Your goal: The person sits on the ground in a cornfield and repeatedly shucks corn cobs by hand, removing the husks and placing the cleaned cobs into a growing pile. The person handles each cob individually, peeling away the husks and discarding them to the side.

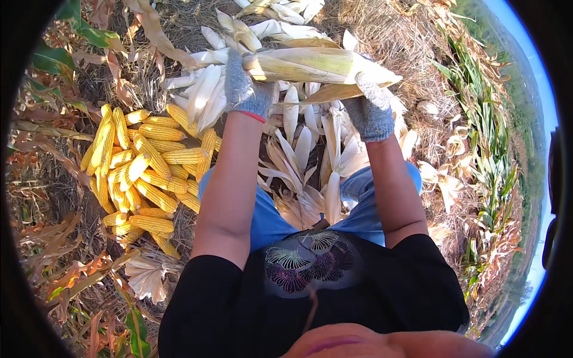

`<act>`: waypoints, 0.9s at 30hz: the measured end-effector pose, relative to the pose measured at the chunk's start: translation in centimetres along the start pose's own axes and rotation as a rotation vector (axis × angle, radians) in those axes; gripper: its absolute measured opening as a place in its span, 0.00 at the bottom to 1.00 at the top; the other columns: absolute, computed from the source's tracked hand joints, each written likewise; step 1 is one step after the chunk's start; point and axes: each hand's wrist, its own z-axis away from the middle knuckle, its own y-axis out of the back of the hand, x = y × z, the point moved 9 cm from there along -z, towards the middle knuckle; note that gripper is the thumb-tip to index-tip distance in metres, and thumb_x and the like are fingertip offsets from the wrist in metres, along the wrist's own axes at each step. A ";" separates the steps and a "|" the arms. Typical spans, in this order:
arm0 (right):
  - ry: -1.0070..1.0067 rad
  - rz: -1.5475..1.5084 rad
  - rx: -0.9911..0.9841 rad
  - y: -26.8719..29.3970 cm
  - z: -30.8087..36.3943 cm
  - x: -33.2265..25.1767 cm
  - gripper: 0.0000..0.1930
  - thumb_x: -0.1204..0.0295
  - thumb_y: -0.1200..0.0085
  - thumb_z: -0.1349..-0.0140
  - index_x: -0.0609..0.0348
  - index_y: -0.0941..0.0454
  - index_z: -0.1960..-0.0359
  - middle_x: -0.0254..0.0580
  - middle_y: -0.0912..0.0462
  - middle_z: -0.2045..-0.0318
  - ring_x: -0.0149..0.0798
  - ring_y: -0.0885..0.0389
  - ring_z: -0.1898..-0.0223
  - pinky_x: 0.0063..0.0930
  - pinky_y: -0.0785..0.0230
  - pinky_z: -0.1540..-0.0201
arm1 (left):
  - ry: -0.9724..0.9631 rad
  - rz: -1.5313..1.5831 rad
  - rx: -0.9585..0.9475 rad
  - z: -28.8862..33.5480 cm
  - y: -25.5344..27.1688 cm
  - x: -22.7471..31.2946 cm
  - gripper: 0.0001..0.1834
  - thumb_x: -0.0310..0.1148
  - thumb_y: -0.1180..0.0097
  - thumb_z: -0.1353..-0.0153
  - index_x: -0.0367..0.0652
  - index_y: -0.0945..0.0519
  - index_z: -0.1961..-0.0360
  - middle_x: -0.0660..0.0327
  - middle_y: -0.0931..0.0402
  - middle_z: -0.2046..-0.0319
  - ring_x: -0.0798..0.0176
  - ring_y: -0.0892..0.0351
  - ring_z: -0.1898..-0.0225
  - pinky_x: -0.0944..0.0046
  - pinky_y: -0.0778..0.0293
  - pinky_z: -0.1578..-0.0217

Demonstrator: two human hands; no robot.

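A: Lead item and its place?
B: Husk-wrapped corn ear (307,64), one, held crosswise beyond the blue jeans (265,224), over a scatter of loose pale husks (291,116). Outer layer cream to light green; one dry husk leaf (331,93) stands away along its near side. No kernels visible.

A: Hands?
B: Left hand (246,89), grey knit glove, red cuff edge: fingers closed around the ear's left end, tips partly hidden. Right hand (371,110), grey knit glove: thumb laid across the husk toward the right end, remaining fingers mostly out of sight behind; grip appears closed.

A: Surrounding stock?
B: Bare yellow corn cobs (156,164), one heap, left, on straw-strewn ground. Green leafy stalks (492,161), a row, far right.

A: Step in hand?
B: Husking, judged at an early stage, since most of the wrapping is on.

A: Next move calls for?
B: In my judgement, a firm left hold and a right-hand pull on the husk, layers gathered together, until the kernels are exposed.
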 end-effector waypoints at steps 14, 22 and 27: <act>-0.194 1.251 -0.576 -4.9 1.3 7.4 0.41 0.61 0.29 0.49 0.62 0.35 0.35 0.49 0.26 0.42 0.39 0.29 0.40 0.33 0.37 0.37 | -0.337 0.003 -0.247 2.4 -1.9 10.6 0.14 0.45 0.52 0.30 0.44 0.27 0.62 0.57 0.24 0.70 0.54 0.22 0.69 0.44 0.21 0.61; -0.672 0.654 -0.653 -5.7 6.5 12.2 0.35 0.62 0.29 0.50 0.64 0.28 0.41 0.42 0.20 0.50 0.37 0.23 0.50 0.31 0.30 0.46 | -0.150 -0.045 -0.426 3.1 -3.7 8.7 0.16 0.46 0.54 0.30 0.44 0.26 0.63 0.57 0.24 0.72 0.51 0.20 0.70 0.46 0.20 0.63; -0.622 0.852 -0.408 -4.0 6.4 12.9 0.35 0.60 0.28 0.53 0.65 0.26 0.45 0.43 0.18 0.55 0.35 0.20 0.55 0.31 0.27 0.52 | -0.197 -0.296 -0.178 1.5 -2.2 8.0 0.13 0.41 0.50 0.32 0.41 0.26 0.62 0.56 0.21 0.76 0.61 0.20 0.75 0.62 0.22 0.73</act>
